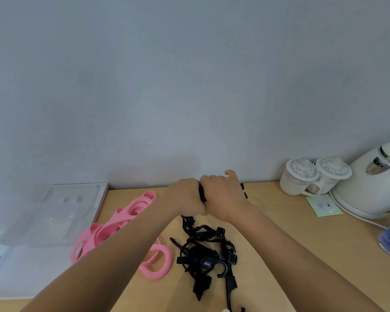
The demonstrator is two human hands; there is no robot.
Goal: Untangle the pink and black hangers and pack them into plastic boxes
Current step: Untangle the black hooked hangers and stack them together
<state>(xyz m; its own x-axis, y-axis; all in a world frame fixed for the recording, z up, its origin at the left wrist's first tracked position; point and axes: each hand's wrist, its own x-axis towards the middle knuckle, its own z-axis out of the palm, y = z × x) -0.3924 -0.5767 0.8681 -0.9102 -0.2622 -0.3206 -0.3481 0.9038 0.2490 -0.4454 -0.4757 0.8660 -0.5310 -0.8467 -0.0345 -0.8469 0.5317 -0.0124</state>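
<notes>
Gripping a strand of the tangled black plastic hangers [203,255], the left hand [185,199] and right hand [223,197] sit fist against fist, fingers curled round it. The black tangle trails to six o'clock on the tan wooden table [279,244]. Looped pink plastic hangers [122,224] lie at eight o'clock, clear plastic boxes [54,212] at nine. Two white lidded ceramic cups [302,176] and a cream electric kettle [369,183] stand at three.

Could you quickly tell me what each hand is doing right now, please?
Left hand: closed, gripping the black hanger.
Right hand: closed, gripping the same black hanger.
</notes>
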